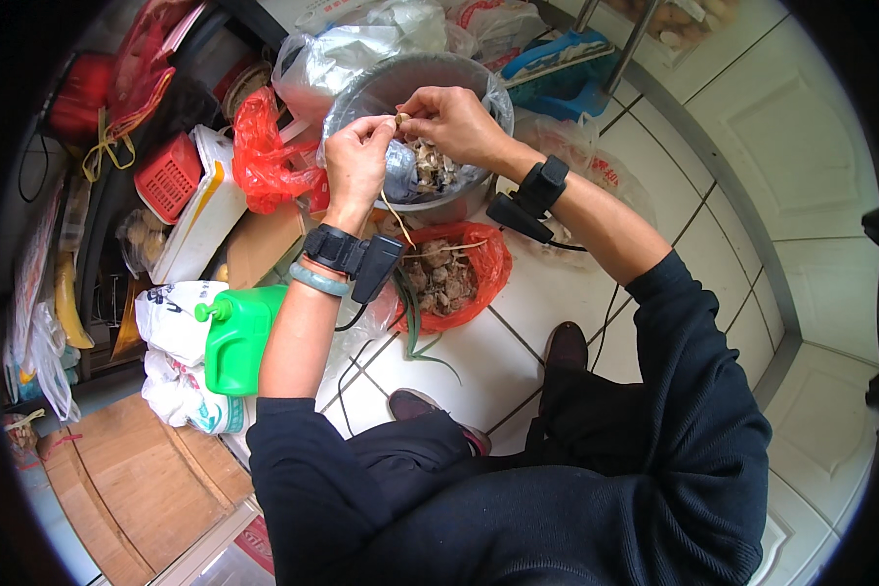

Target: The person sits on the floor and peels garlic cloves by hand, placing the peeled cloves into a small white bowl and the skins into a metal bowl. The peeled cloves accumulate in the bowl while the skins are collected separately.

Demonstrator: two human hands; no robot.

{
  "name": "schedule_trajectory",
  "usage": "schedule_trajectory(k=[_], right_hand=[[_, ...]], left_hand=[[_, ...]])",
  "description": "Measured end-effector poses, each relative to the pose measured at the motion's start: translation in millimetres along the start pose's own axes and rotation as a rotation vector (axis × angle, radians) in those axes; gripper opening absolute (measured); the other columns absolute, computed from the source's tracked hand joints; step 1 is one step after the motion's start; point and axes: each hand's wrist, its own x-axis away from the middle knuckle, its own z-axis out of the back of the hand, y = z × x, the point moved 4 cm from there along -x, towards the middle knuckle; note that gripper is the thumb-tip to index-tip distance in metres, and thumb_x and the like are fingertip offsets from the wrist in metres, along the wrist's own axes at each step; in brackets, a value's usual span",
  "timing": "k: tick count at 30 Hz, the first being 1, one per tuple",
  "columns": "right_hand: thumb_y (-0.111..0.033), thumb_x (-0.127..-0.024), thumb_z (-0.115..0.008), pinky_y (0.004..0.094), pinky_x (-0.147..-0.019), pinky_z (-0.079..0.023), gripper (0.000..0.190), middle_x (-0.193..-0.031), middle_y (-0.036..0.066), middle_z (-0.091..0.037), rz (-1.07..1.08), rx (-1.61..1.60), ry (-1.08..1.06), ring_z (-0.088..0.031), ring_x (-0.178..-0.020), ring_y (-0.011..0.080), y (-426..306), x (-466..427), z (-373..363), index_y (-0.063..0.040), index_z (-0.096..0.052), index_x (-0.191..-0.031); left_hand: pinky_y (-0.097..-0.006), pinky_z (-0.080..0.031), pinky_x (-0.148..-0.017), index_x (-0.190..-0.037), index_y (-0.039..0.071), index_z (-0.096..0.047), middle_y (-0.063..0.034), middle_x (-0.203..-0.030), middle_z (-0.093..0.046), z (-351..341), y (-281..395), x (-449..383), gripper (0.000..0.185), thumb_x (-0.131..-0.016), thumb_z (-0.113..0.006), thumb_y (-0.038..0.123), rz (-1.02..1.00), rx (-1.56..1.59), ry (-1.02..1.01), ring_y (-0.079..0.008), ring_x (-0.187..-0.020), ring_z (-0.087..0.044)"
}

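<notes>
My left hand (pixel 359 162) and my right hand (pixel 455 123) meet over a grey bin (pixel 447 214) with a clear plastic liner. Between their fingertips is a small brownish piece (pixel 401 118), too small to name, pinched by both. Dry peelings or scraps (pixel 434 167) and a crumpled clear plastic wrapper (pixel 401 167) lie inside the bin. Below the bin, a red plastic bag (pixel 492 278) stands open on the floor, holding brown, clumpy, root-like pieces (pixel 443 275). Long green leaves (pixel 412 322) hang over its left edge, and a dry stalk lies across its top.
A green plastic jug (pixel 243 340) and white bags (pixel 179 315) stand at the left, beside a wooden board (pixel 146 476). Another red bag (pixel 264 157) and a red basket (pixel 168 178) are near the shelf. A blue mop head (pixel 557 73) stands behind the bin. Black cables hang from both wrist devices.
</notes>
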Motion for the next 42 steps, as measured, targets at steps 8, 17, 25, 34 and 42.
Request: schedule_trajectory(k=[8, 17, 25, 34, 42], right_hand=[[-0.012, -0.082, -0.068, 0.0317, -0.061, -0.052, 0.018, -0.077, 0.016, -0.068, 0.044, 0.094, 0.005, -0.067, -0.068, 0.0208, -7.3, -1.6, 2.7, 0.004, -0.065, -0.091], [-0.006, -0.080, -0.065, 0.0344, -0.061, -0.051, 0.013, -0.077, 0.018, -0.066, 0.200, 0.207, 0.004, -0.066, -0.069, 0.0290, -17.1, 2.0, 5.3, 0.001, -0.063, -0.090], [-0.004, -0.085, -0.063, 0.0282, -0.069, -0.052, 0.013, -0.084, 0.012, -0.068, 0.072, 0.042, -0.018, -0.066, -0.078, 0.0163, -11.7, 4.3, 0.9, 0.002, -0.060, -0.096], [-0.009, -0.092, -0.058, 0.0202, -0.058, -0.045, 0.014, -0.090, 0.005, -0.067, -0.088, -0.322, -0.023, -0.058, -0.071, 0.0066, -1.2, -0.8, 5.1, 0.001, -0.059, -0.103], [-0.014, -0.092, -0.060, 0.0172, -0.047, -0.035, 0.019, -0.086, 0.001, -0.067, -0.073, -0.156, -0.008, -0.048, -0.060, 0.0001, 3.5, -4.2, 9.1, 0.000, -0.061, -0.105]], left_hand=[[-0.0197, -0.044, -0.063, -0.096, -0.003, -0.071, -0.0020, -0.080, -0.068, 0.1, 0.8, -3.4, 0.020, -0.087, -0.066, 0.015, 0.054, 0.019, -0.018, -0.0047, -0.070, -0.056], [-0.0213, -0.048, -0.067, -0.095, -0.002, -0.072, -0.0038, -0.080, -0.070, 1.8, -2.7, -4.8, 0.019, -0.084, -0.067, 0.012, 0.099, 0.050, -0.048, -0.0064, -0.073, -0.060], [-0.0206, -0.048, -0.063, -0.092, -0.004, -0.071, -0.0046, -0.078, -0.070, 1.7, 1.9, -3.8, 0.017, -0.083, -0.066, 0.009, 0.070, 0.042, 0.025, -0.0059, -0.069, -0.060], [-0.0199, -0.048, -0.072, -0.097, -0.005, -0.067, -0.0061, -0.084, -0.069, 1.6, 35.2, 6.9, 0.017, -0.090, -0.062, 0.010, -0.113, -0.037, 0.064, -0.0073, -0.077, -0.061], [-0.0164, -0.041, -0.062, -0.100, -0.003, -0.065, -0.0040, -0.086, -0.067, 8.5, 15.1, -4.1, 0.016, -0.091, -0.061, 0.010, -0.019, -0.150, 0.021, -0.0025, -0.072, -0.053]])
